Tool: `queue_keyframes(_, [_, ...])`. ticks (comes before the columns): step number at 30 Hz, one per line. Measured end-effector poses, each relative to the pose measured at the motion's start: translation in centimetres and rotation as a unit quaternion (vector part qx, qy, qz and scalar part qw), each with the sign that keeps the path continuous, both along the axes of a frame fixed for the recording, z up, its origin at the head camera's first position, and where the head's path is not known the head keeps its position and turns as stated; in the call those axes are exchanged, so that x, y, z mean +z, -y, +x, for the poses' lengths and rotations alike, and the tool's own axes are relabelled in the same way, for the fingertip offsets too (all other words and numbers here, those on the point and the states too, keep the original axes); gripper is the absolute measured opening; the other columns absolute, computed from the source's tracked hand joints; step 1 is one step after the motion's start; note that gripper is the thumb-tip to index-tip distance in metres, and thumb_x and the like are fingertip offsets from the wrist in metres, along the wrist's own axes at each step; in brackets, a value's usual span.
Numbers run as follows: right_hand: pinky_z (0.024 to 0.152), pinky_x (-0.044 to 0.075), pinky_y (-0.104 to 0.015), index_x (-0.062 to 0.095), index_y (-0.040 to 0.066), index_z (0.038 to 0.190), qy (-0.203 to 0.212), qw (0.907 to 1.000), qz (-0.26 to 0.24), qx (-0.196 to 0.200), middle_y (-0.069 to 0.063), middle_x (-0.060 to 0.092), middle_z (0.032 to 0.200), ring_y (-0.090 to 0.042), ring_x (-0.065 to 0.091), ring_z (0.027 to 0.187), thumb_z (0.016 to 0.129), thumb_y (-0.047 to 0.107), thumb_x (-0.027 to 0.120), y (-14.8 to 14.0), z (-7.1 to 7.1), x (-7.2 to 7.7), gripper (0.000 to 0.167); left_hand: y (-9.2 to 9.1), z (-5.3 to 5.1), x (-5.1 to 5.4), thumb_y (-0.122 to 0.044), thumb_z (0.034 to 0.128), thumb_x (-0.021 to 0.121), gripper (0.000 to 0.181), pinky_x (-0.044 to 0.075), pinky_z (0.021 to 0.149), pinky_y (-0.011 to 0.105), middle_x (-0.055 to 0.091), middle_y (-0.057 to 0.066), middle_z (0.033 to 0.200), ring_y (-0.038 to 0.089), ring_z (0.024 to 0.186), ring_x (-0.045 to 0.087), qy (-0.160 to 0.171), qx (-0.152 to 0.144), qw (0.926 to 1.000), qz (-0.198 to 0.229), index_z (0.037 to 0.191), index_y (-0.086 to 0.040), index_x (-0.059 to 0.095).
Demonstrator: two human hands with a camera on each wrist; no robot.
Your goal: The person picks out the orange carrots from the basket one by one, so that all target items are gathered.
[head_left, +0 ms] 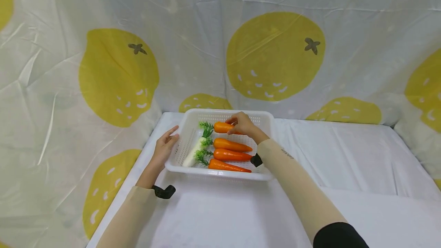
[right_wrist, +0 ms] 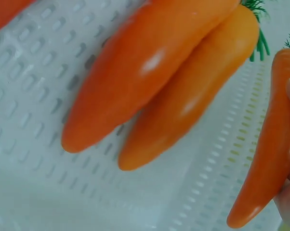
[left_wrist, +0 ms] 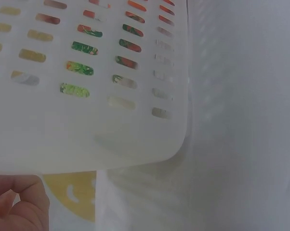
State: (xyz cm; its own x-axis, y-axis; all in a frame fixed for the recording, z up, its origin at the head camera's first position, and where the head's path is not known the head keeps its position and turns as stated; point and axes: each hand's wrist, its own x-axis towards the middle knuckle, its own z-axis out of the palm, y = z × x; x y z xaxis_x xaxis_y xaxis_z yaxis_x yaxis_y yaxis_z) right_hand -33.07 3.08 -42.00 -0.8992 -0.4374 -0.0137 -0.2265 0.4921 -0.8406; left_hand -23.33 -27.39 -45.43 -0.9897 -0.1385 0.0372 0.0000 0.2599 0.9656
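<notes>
A white perforated plastic basket [head_left: 220,174] holds orange carrots with green tops and a white radish [head_left: 193,153]. My right hand [head_left: 244,124] grips one carrot [head_left: 222,127] at the far side of the basket; the right wrist view shows fingers around that carrot [right_wrist: 263,154]. Three other carrots lie side by side nearer me: an upper one [head_left: 231,144], a middle one [head_left: 231,155] and a front one [head_left: 227,165]. Beside the basket's left wall is my left hand [head_left: 164,146], fingers extended and holding nothing. Whether it touches the rim I cannot tell.
The basket stands on a white-covered table [head_left: 220,209], close to its back edge. A white curtain [head_left: 193,56] printed with yellow lemons hangs behind and along the left side. White cloth [head_left: 330,152] covers the surface to the right of the basket.
</notes>
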Motion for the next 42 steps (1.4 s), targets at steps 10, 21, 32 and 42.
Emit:
queue_keyframes(10, [0.093, 0.051, -0.038, 0.067, -0.003, 0.123, 0.013, 0.9993, -0.008, 0.034, -0.018, 0.067, 0.121, -0.033, 0.061, 0.111, 0.081, -0.003, 0.08, -1.1, 0.6, 3.6, 0.044, -0.2, 0.1, 0.2, -0.023, 0.1048, 0.054, 0.047, 0.046, 0.074, 0.018, 0.062, 0.008, 0.101, 0.006, 0.086, 0.056, -0.003, -0.006, 0.9999, 0.01, 0.149, -0.009, 0.046])
queue_keyframes(21, [0.093, 0.05, -0.041, 0.065, -0.006, 0.125, 0.0, 0.9971, -0.029, 0.07, -0.021, 0.067, 0.119, -0.033, 0.063, 0.107, 0.081, -0.003, 0.08, -4.3, 1.1, 6.8, 0.046, -0.1, -0.1, 0.3, -0.022, 0.105, 0.054, 0.047, 0.048, 0.075, 0.02, 0.062, 0.01, 0.103, 0.007, 0.087, 0.058, -0.002, -0.009, 0.9997, 0.024, 0.15, -0.01, 0.046])
queue_keyframes(32, [0.098, 0.047, -0.044, 0.064, -0.004, 0.127, -0.001, 0.9975, -0.035, 0.061, -0.02, 0.065, 0.125, -0.034, 0.061, 0.115, 0.081, 0.0, 0.081, -8.8, 1.4, 6.7, 0.049, -0.2, -0.1, -0.1, -0.026, 0.1046, 0.054, 0.048, 0.047, 0.077, 0.019, 0.061, 0.008, 0.104, 0.007, 0.089, 0.056, 0.005, -0.006, 0.9998, 0.019, 0.15, -0.013, 0.046])
queue_keyframes(42, [0.101, 0.046, -0.042, 0.063, -0.002, 0.13, -0.002, 0.9986, -0.029, 0.043, -0.02, 0.063, 0.128, -0.033, 0.059, 0.119, 0.083, 0.003, 0.08, -13.6, 1.6, 6.4, 0.05, -0.2, -0.1, -0.2, -0.024, 0.1044, 0.055, 0.048, 0.047, 0.076, 0.019, 0.059, 0.001, 0.097, 0.006, 0.087, 0.056, 0.003, -0.004, 0.9997, 0.024, 0.15, -0.012, 0.046])
